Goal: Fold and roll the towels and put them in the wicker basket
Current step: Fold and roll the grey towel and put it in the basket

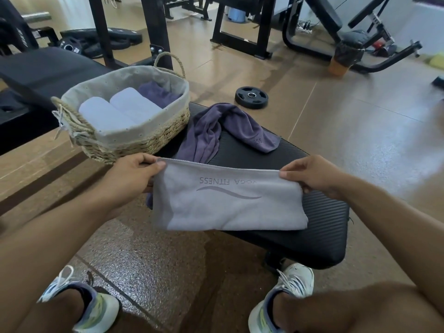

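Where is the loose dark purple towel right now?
In the head view, the dark purple towel lies crumpled on the black bench, just right of the wicker basket and beyond the grey towel held by both hands.

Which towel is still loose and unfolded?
The dark purple towel crumpled on the black bench, right of the wicker basket; the others are rolled or held folded.

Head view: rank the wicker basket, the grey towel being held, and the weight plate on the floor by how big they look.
1. Grey towel and wicker basket: about alike; the towel is nearer, so unsure.
2. Weight plate: clearly smallest, though farthest away.
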